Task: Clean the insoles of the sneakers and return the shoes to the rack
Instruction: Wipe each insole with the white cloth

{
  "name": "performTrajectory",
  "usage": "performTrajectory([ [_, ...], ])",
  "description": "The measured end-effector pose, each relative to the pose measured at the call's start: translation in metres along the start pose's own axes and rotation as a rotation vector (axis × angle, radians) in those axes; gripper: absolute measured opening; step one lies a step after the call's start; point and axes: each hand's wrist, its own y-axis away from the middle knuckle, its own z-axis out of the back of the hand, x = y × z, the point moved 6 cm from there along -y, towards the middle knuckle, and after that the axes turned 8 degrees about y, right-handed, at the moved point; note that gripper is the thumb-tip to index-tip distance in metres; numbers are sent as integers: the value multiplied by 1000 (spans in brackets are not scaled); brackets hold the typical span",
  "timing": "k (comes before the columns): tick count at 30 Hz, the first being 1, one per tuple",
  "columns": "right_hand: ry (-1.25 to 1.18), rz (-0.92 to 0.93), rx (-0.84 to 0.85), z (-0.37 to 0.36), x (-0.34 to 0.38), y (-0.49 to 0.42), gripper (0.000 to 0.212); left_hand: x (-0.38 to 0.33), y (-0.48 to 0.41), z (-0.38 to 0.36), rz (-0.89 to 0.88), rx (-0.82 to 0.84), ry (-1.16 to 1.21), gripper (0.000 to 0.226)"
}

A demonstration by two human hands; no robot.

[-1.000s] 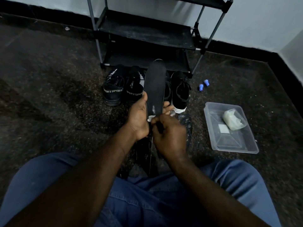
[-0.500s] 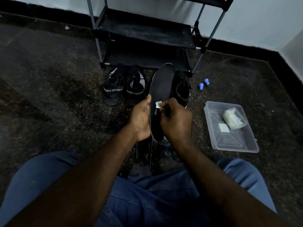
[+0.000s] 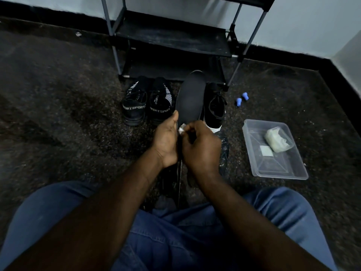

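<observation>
Insole (image 3: 190, 98): held toe toward the rack (image 3: 172, 39), over the floor; your left hand (image 3: 166, 141) grips its edge, your right hand (image 3: 202, 148) pinches a wipe (image 3: 182, 131) on it. Step: wiping. Brace firmly, stroke heel to toe, cover both edges
</observation>
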Motion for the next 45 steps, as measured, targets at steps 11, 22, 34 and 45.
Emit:
performTrajectory([
  [11, 5, 8, 11, -3, -5, -2, 11, -3, -2, 4, -13, -25, -37, 60],
  [22, 70, 70, 16, 4, 2, -3, 6, 3, -3, 3, 23, -19, -21, 59],
  [34, 150, 231, 78, 1, 2, 5, 11, -4, -7, 6, 1, -14, 8, 67],
  [45, -512, -227, 203, 28, -11, -8, 21, -10, -8, 3, 8, 49, 28, 72],
])
